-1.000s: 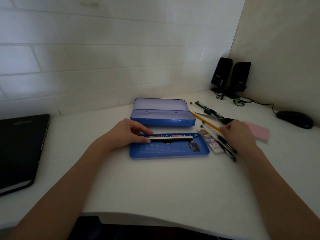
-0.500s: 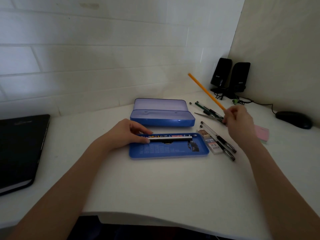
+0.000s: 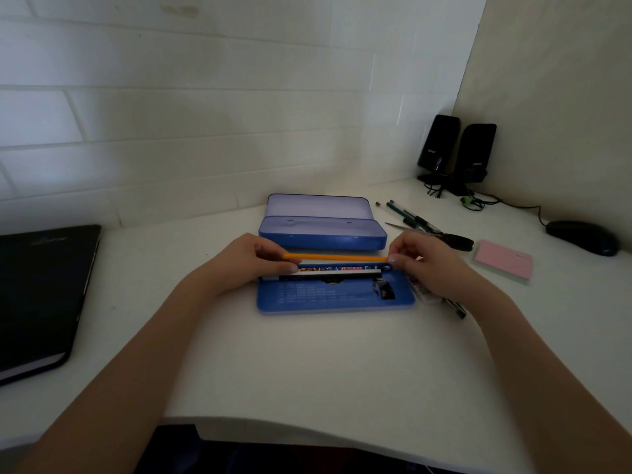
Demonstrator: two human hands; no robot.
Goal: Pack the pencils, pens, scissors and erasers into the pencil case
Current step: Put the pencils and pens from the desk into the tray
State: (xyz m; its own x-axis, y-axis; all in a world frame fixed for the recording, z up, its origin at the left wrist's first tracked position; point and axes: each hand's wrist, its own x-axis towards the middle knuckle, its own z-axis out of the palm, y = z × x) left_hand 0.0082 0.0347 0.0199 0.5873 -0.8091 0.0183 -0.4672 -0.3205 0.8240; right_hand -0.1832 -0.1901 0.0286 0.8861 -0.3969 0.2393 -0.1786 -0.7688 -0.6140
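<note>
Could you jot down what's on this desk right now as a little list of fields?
case: blue pencil case, open, lid back
tray: blue tray in front of it
pencil: yellow pencil, level over tray's far edge
right hand: pinches pencil's end
left hand: at the other end
still out: scissors, pens

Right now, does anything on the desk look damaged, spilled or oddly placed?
Nothing stands out. Both hands, left hand and right hand, hold the yellow pencil level over the blue tray in front of the open pencil case. The pens and scissors lie loose, waiting to be packed.
</note>
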